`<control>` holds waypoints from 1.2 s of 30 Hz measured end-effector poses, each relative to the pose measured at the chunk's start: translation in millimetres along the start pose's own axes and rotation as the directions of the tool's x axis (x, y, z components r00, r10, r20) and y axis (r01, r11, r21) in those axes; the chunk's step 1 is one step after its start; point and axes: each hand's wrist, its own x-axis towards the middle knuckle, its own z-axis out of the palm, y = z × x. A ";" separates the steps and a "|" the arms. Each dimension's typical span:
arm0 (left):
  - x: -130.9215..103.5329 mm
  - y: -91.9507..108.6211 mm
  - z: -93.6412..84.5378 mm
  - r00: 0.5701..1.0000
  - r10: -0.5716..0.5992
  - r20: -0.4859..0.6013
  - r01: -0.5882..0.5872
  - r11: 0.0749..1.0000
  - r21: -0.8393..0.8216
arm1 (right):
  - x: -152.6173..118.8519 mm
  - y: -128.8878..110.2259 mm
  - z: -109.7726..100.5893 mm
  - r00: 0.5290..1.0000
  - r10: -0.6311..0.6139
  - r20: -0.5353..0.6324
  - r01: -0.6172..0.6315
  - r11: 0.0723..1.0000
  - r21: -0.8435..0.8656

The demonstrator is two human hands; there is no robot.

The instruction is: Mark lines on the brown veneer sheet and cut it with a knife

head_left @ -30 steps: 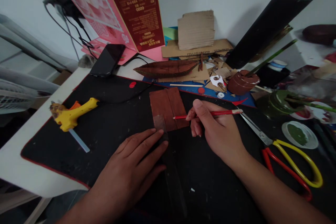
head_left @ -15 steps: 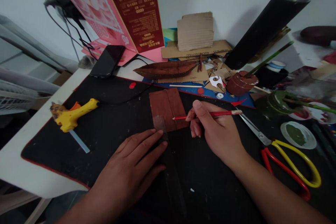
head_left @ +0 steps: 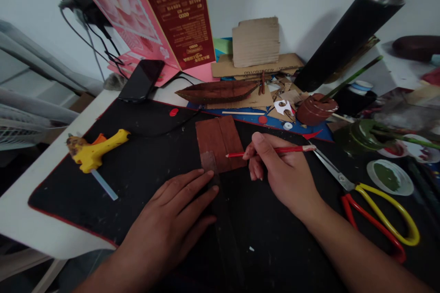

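The person's left hand [head_left: 172,215] lies palm down with its fingers extended on a clear ruler [head_left: 208,162], whose far end overlaps the lower-left part of a brown rectangular panel [head_left: 220,135]. The right hand [head_left: 285,169] grips a red pencil [head_left: 292,149] between thumb and fingers, its point over the panel; whether it touches is unclear. The panel lies on a black mat [head_left: 154,146] on the tabletop [head_left: 20,201], at twelve o'clock from the gap between the hands. From the panel, a brown boat-shaped piece [head_left: 220,91] sits at twelve o'clock, a yellow glue gun [head_left: 99,150] at nine, a phone [head_left: 141,80] at ten, and open scissors [head_left: 348,185] between three and four.
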 end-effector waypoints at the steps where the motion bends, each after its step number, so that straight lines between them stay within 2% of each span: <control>1: 0.0 -0.2 0.0 1.000 0.002 -0.002 -0.002 1.000 -0.001 | -0.1 -0.1 -0.2 1.000 0.001 0.004 -0.001 1.000 -0.003; 7: -0.9 -0.4 0.0 1.000 -0.002 -0.004 0.002 1.000 0.006 | -2.7 -0.5 -0.5 0.996 0.015 0.091 -0.010 0.998 -0.057; 13: -1.1 0.5 -0.6 1.000 -0.019 -0.001 0.019 1.000 -0.003 | -5.2 -1.9 1.0 0.985 0.022 0.168 -0.017 0.999 -0.033; 36: -0.8 0.2 0.5 1.000 -0.008 -0.003 0.008 1.000 -0.003 | -4.8 -2.8 1.5 0.982 -0.002 0.189 0.031 0.988 -0.150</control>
